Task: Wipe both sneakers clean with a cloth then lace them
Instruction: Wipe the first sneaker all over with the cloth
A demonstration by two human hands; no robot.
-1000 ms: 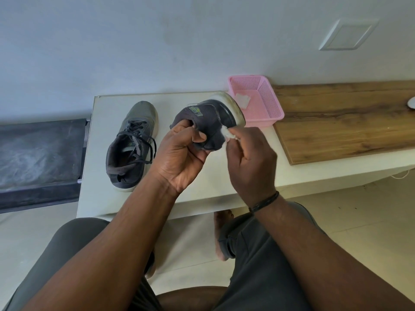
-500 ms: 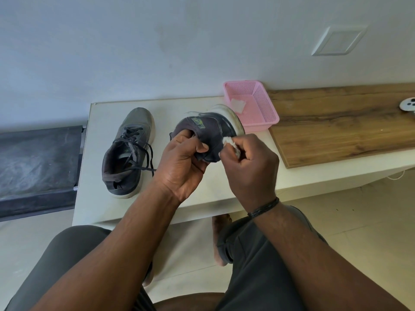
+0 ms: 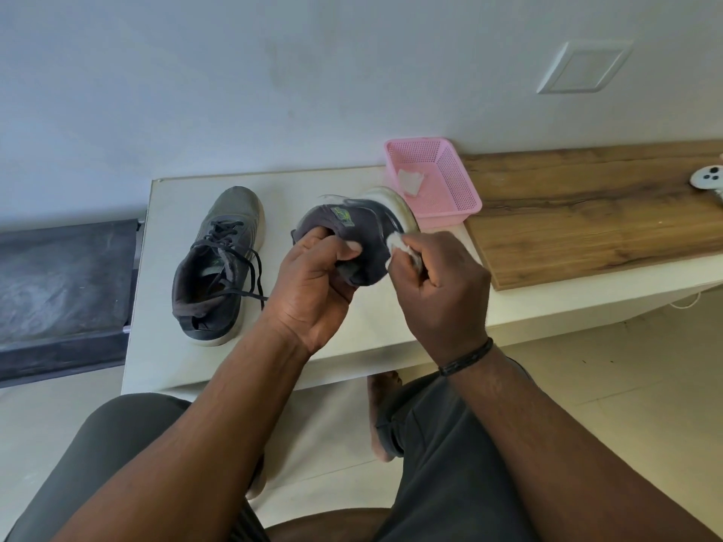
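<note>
My left hand (image 3: pixel 317 283) grips a dark grey sneaker (image 3: pixel 367 236) by its collar and holds it above the white table (image 3: pixel 297 189), tipped on its side with the white sole facing right. My right hand (image 3: pixel 442 283) pinches a small white cloth (image 3: pixel 397 244) and presses it against the heel side of that sneaker. A second grey sneaker (image 3: pixel 219 264) with loose black laces stands upright on the table to the left, toe pointing at the wall.
A pink mesh basket (image 3: pixel 450 181) with a white wipe inside sits behind the held sneaker. A wooden board (image 3: pixel 587 213) lies on the right with a white controller (image 3: pixel 708 181) at its far edge. A dark mat (image 3: pixel 62 283) lies left of the table.
My right hand with the cloth has slid down along the heel side of the held sneaker and back a little. The camera has tilted slightly; the left hand keeps its grip.
</note>
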